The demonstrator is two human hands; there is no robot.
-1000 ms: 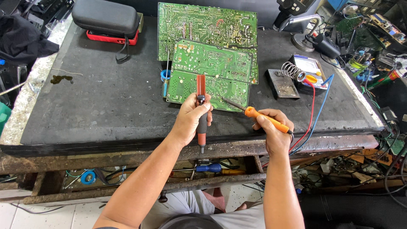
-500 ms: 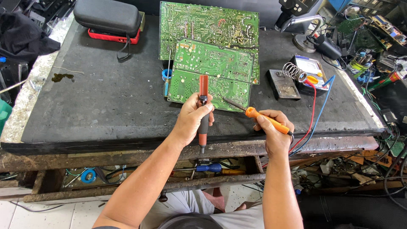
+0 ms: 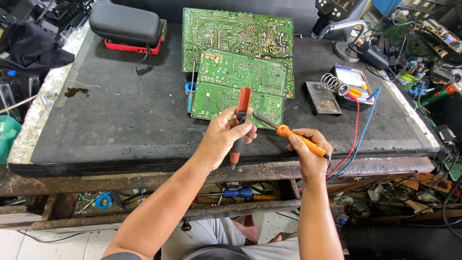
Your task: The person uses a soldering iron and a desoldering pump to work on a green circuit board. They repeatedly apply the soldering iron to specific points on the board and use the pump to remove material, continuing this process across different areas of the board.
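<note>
Two green circuit boards are laid on a dark, matte, rough-surfaced bench mat: a larger circuit board at the far side and a smaller circuit board overlapping it nearer the person, both seen solder-side up with dense pale traces and shiny joints. A red-and-black desoldering pump, a slim cylinder with a red plunger end pointing far and a dark lower barrel, is grasped upright in the left hand, fingers curled around its middle, just over the near edge of the smaller board. An orange-handled soldering iron with a thin dark metal tip is clenched pen-like in the right hand; its tip is angled left toward the pump's barrel at the board's near right corner. A coiled metal iron stand on a grey square base is set to the right, with red and blue leads trailing off the mat. A rounded dark zip case lies at the far left. Compared with half a second before, hands and tools are held almost unchanged.
</note>
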